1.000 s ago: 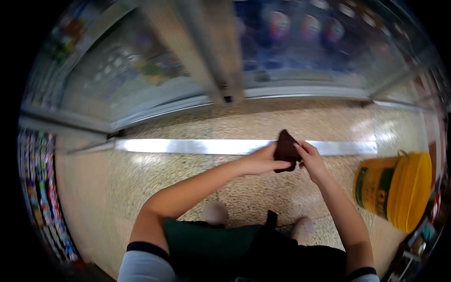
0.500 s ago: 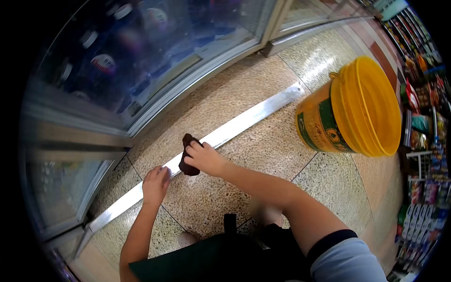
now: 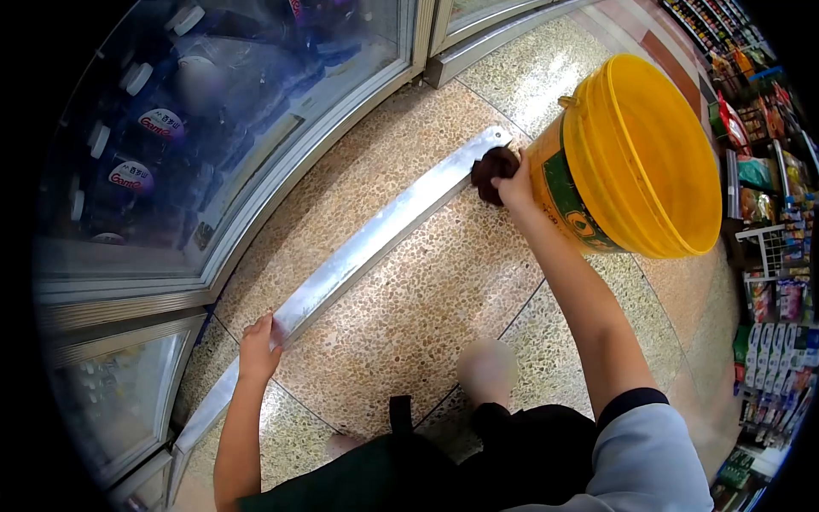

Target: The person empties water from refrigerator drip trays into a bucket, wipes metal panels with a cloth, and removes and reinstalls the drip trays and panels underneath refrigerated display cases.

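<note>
A long, shiny metal strip (image 3: 384, 230) runs diagonally above the speckled floor, from the lower left to the upper middle. My left hand (image 3: 258, 350) grips it toward its lower part, fingers over the far edge. In my right hand (image 3: 516, 188) is a bunched dark brown cloth (image 3: 493, 171), pressed against the strip close to its upper right end, where a small hole shows. The cloth hides part of that end. Right beside this hand stands a yellow bucket (image 3: 589, 162) with a green label.
Glass-doored coolers (image 3: 256, 264) with large water bottles (image 3: 162, 128) line the left. Shelves of packaged goods (image 3: 772, 341) fill the right edge. My feet are on the tiled floor (image 3: 384, 341) near the bottom.
My right hand has slid the cloth along the strip, up and to the right, to its far end. My left hand still holds the strip, slightly lower and further left in view.
</note>
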The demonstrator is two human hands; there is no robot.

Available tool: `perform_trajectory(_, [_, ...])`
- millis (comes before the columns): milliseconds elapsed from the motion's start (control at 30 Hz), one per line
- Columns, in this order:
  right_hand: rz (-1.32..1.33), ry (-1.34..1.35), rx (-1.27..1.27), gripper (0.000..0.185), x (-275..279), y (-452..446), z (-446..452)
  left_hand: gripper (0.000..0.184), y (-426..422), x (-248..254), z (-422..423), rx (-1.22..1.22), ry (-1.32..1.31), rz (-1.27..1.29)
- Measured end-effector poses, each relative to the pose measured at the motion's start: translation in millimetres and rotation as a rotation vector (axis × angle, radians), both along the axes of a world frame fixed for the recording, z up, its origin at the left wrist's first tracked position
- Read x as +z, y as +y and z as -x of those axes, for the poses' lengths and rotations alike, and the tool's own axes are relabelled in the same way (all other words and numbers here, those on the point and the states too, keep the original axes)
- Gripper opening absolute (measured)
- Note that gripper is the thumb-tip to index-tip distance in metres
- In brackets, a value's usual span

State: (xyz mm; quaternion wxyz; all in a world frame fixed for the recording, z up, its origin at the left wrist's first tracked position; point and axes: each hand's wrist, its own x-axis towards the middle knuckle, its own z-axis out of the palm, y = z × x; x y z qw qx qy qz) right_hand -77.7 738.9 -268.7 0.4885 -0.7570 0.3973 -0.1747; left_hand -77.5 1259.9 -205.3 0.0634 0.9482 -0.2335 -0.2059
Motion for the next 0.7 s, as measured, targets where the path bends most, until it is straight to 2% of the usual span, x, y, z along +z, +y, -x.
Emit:
perform_trajectory(33, [0.079, 0.011, -0.056, 0.065, -24, -11, -17, 0.068, 0, 0, -1, 0.000, 0.002, -0.015])
perform_trajectory(67, [-0.166, -0.017, -0.046, 0.056, -15, -10, -27, 0.068, 0, -1, -3, 0.000, 0.025, 0.000])
perform_trajectory(133, [-0.385, 0.041, -0.196, 0.044, -43, -15, -44, 0.068, 0, 1, -5, 0.013, 0.046, 0.011])
perform_trajectory(200, [-0.332, -0.179, -0.270, 0.035, -47, 15, -44, 0.068, -6, 4, -4, 0.034, 0.045, -0.018])
perform_trajectory(233, [-0.335, -0.099, -0.240, 0.037, -47, 34, -39, 0.068, -5, 4, -4, 0.040, 0.042, -0.011])
perform_trajectory(300, [-0.354, -0.133, -0.070, 0.044, -84, 84, -21, 0.069, -4, -1, -5, 0.025, 0.045, -0.015])
perform_trajectory(333, [-0.386, 0.219, -0.040, 0.048, -73, 122, -8, 0.069, -4, -3, -5, 0.006, 0.049, -0.010])
perform_trajectory(367, [-0.353, 0.025, 0.113, 0.048, -53, 164, 8, 0.068, -2, -3, -6, -0.004, 0.047, 0.002])
perform_trajectory(400, [-0.285, 0.221, 0.170, 0.048, -53, 202, 19, 0.068, -1, -3, -7, -0.011, 0.043, 0.009])
perform_trajectory(467, [-0.277, 0.304, 0.139, 0.046, -71, 254, 22, 0.069, -3, -2, -7, -0.022, 0.044, -0.022])
perform_trajectory(500, [-0.285, 0.304, 0.132, 0.046, -69, 249, 23, 0.069, -4, 0, -7, -0.014, 0.067, 0.002])
perform_trajectory(567, [-0.518, 0.222, 0.086, 0.042, -52, 222, 15, 0.069, -5, 4, -9, 0.000, 0.086, 0.025])
perform_trajectory(600, [-0.508, 0.103, 0.001, 0.038, -34, 201, 12, 0.068, -6, 5, -8, 0.013, 0.092, 0.024])
perform_trajectory(633, [-0.623, -0.077, -0.065, 0.037, -70, 172, -1, 0.068, -5, 4, -7, 0.032, 0.099, 0.026])
perform_trajectory(667, [-0.575, -0.155, -0.169, 0.037, -88, 138, -12, 0.068, -3, 3, -6, 0.044, 0.100, 0.030])
perform_trajectory(700, [-0.539, -0.118, -0.232, 0.036, -51, 109, -20, 0.067, 0, 0, -7, 0.033, 0.091, 0.039])
